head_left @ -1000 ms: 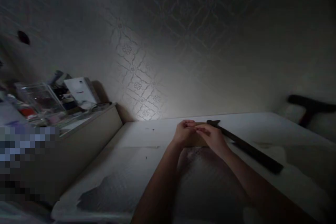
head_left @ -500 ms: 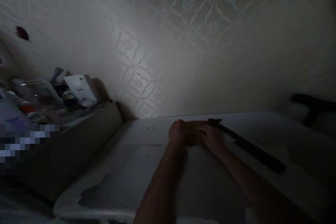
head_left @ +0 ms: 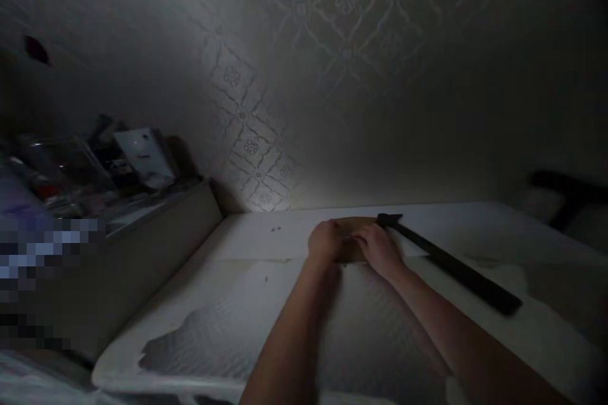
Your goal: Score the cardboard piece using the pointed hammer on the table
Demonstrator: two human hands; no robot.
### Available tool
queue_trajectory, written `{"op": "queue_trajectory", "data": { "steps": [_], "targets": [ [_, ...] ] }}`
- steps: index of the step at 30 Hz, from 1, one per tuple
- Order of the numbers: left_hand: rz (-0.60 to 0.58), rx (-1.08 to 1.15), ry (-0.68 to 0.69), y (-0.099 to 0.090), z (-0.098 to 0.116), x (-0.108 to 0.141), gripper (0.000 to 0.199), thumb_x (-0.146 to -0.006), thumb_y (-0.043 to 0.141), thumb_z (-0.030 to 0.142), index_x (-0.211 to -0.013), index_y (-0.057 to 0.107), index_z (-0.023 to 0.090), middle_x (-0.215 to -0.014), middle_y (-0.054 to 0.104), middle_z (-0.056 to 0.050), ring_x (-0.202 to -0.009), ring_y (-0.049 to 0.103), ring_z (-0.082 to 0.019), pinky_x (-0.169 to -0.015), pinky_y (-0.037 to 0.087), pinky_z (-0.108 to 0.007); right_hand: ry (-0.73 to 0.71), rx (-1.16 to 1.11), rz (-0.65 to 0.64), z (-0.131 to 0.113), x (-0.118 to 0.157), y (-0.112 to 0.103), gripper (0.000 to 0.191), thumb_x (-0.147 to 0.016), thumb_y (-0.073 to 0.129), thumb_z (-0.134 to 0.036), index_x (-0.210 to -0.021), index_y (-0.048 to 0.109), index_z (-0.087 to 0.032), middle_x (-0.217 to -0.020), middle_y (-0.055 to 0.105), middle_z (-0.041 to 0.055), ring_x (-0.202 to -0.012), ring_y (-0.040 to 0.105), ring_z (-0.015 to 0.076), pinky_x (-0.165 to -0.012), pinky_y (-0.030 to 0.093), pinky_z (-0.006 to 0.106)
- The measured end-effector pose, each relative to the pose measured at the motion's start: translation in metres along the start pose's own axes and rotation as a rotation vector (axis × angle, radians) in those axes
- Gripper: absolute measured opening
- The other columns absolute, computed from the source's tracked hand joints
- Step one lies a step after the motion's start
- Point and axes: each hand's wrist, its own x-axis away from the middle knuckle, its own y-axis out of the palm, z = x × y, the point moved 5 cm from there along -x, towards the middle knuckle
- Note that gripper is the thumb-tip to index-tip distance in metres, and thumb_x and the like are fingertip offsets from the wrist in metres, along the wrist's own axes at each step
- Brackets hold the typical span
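Observation:
A brown, flat-looking piece lies near the back of the white table, between my hands. My left hand rests at its left side with the fingers curled; whether they grip it is hidden. From the right, my right hand reaches over the piece, its thumb and fingertips pressed together on something I cannot make out. A long dark tool, like a hammer with a dark head, lies slanted just right of my right hand, its thick handle end toward the front right.
A grey-sided cabinet stands along the left, bearing a white box and a clear container. Patterned wallpaper rises behind the white table. At the right edge is a dark object. A rough-edged grey patch covers the front surface.
The table and arms look brighter, while the wall is darker. My right hand has shifted slightly left over the brown piece; my left hand has hardly moved.

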Motion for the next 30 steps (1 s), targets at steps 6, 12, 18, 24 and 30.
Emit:
{"op": "queue_trajectory", "data": {
  "steps": [6, 12, 18, 24, 30],
  "targets": [
    [-0.005, 0.005, 0.054, 0.006, 0.000, -0.002, 0.029, -0.081, 0.050, 0.017, -0.107, 0.064, 0.015, -0.107, 0.065, -0.013, -0.101, 0.060, -0.024, -0.089, 0.044, -0.031, -0.014, 0.027, -0.052, -0.001, 0.000, 0.005, 0.031, -0.083, 0.041, -0.011, -0.088, 0.071, -0.020, -0.091, 0.066, 0.0082, -0.092, 0.056, 0.0214, -0.085, 0.044, 0.034],
    [-0.014, 0.050, 0.093, 0.009, 0.001, -0.004, 0.027, -0.081, 0.049, 0.015, -0.103, 0.065, 0.014, -0.105, 0.067, -0.013, -0.100, 0.061, -0.024, -0.087, 0.045, -0.030, -0.023, -0.026, -0.039, 0.002, 0.000, 0.006, 0.029, -0.082, 0.044, -0.011, -0.092, 0.070, -0.019, -0.095, 0.066, 0.0079, -0.094, 0.056, 0.0205, -0.087, 0.043, 0.034],
    [-0.043, 0.160, 0.153, 0.017, -0.002, -0.010, 0.032, -0.077, 0.052, 0.013, -0.107, 0.063, 0.015, -0.107, 0.066, -0.010, -0.100, 0.061, -0.021, -0.089, 0.045, -0.028, -0.018, -0.012, -0.017, 0.003, 0.001, 0.006, 0.031, -0.084, 0.041, -0.014, -0.095, 0.069, -0.020, -0.095, 0.066, 0.0073, -0.092, 0.056, 0.0210, -0.086, 0.043, 0.035],
    [-0.116, 0.290, 0.172, 0.023, -0.002, -0.010, 0.050, -0.068, 0.057, 0.007, -0.117, 0.056, 0.018, -0.109, 0.065, -0.006, -0.100, 0.060, -0.020, -0.089, 0.046, -0.028, 0.001, 0.008, 0.002, 0.000, 0.001, -0.003, 0.033, -0.085, 0.037, -0.014, -0.102, 0.066, -0.018, -0.100, 0.065, 0.0085, -0.095, 0.055, 0.0219, -0.086, 0.042, 0.035],
    [-0.175, 0.399, 0.148, 0.031, -0.005, -0.012, 0.062, -0.062, 0.060, 0.004, -0.122, 0.051, 0.018, -0.100, 0.067, -0.006, -0.090, 0.062, -0.017, -0.083, 0.049, -0.028, 0.391, 0.278, 0.071, 0.030, 0.011, -0.044, 0.035, -0.084, 0.042, -0.021, -0.113, 0.059, -0.012, -0.105, 0.059, 0.0197, -0.101, 0.050, 0.0328, -0.081, 0.040, 0.045]
  ]
}}
